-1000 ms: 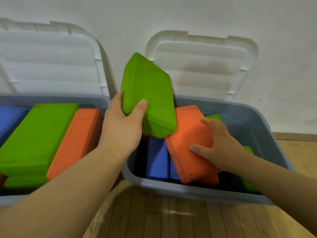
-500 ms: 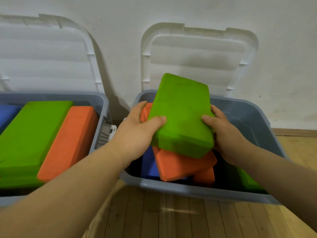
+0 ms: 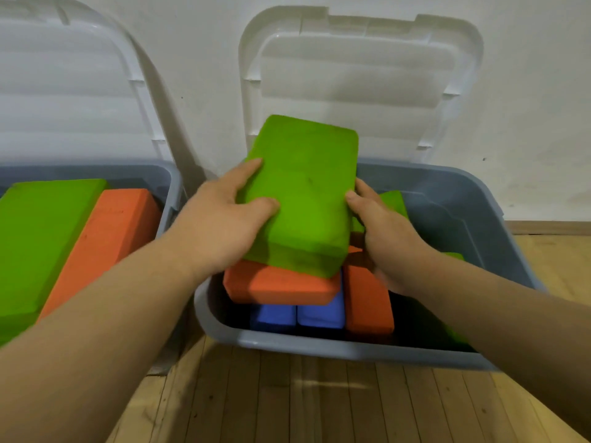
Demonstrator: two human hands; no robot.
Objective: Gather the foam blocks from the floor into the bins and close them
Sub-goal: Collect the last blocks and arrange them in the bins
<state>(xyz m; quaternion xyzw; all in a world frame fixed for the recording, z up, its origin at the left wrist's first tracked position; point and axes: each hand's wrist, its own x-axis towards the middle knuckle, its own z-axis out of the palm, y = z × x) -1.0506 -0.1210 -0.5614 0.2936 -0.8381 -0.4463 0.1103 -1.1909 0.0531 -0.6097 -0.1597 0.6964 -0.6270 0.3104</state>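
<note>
A green foam block (image 3: 303, 190) lies tilted on top of an orange block (image 3: 281, 286) inside the right grey bin (image 3: 473, 219). My left hand (image 3: 220, 222) grips the green block's left edge, thumb on its top face. My right hand (image 3: 383, 228) holds its right edge. Under the orange block sit two blue blocks (image 3: 319, 313), with another orange block (image 3: 367, 302) upright beside them. More green blocks (image 3: 395, 203) show behind my right hand. The left grey bin (image 3: 169, 187) holds a green block (image 3: 41, 238) and an orange block (image 3: 102, 241).
Both bins stand against a white wall with their white lids (image 3: 358, 81) tipped open against it. The left bin's lid (image 3: 73, 87) leans the same way. Wooden floor (image 3: 303, 401) runs in front of the bins.
The green block came down from high in my left hand onto the orange block. My right hand left the orange block and took the green block's right edge.
</note>
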